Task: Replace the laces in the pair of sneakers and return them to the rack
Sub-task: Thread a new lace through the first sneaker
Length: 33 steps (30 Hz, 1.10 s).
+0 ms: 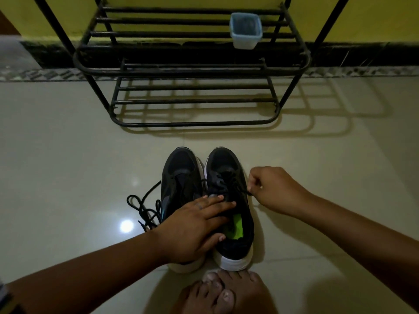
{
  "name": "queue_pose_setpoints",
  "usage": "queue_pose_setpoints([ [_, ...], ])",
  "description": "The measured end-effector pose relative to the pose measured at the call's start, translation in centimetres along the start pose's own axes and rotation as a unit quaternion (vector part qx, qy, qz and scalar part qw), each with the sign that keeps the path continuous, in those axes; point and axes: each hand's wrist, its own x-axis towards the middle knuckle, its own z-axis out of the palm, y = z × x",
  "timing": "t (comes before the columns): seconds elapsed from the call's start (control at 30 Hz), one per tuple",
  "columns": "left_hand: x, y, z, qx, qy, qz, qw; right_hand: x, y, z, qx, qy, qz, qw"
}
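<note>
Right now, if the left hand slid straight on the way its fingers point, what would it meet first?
The left hand lies flat on the right-hand sneaker, fingers pointing toward the lace pinched by the right hand. It would probably meet that lace first; depth is unclear.

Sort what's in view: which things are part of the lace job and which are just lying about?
Job: right sneaker, left sneaker, loose lace, rack, left hand, right hand pinching the threaded lace.
Lying about: plastic tub on the rack.

Bare floor [68, 155] either side of sneakers [205, 200]; loose lace [142, 207] left; rack [192, 71] shelves seemingly open beyond.
</note>
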Motion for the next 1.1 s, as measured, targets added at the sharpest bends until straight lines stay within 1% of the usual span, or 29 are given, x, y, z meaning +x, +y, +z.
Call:
queue_pose_setpoints([
  [0.07, -0.2, -0.1, 0.1, -0.005, 0.002, -0.003, 1.0, -0.2, -0.2, -0.2, 0.03, -0.03, 0.005, 0.999],
  [0.13, -0.3, -0.1, 0.2, -0.005, 0.007, -0.003, 1.0, -0.2, -0.4, -0.7, 0.093, -0.033, 0.017, 0.995],
  [0.2, -0.3, -0.2, 0.3, -0.009, 0.007, -0.002, 1.0, -0.3, -0.6, -1.5, 0.169, -0.021, 0.019, 0.985],
  [0.3, -0.3, -0.2, 0.3, -0.009, 0.007, -0.001, 1.0, -0.8, -1.3, -2.9, 0.283, 0.004, 0.014, 0.959],
  [0.47, -0.2, -0.1, 0.2, -0.001, 0.0, 0.006, 1.0, -1.7, -2.6, -5.6, 0.367, 0.041, -0.011, 0.929],
  [0.67, -0.2, 0.0, 0.1, -0.01, -0.002, 0.005, 1.0, -2.7, -4.0, -7.5, 0.406, 0.057, -0.051, 0.911],
  [0.87, -0.2, -0.1, 0.2, -0.034, -0.004, 0.002, 0.999, -3.5, -4.8, -8.6, 0.407, 0.075, -0.08, 0.907],
  [1.0, -0.1, -0.1, 0.1, -0.033, -0.005, 0.003, 0.999, -3.6, -4.9, -8.7, 0.402, 0.073, -0.083, 0.909],
  [1.1, 0.0, 0.1, -0.2, -0.035, -0.02, -0.006, 0.999, -3.6, -4.8, -8.7, 0.405, 0.078, -0.08, 0.907],
])
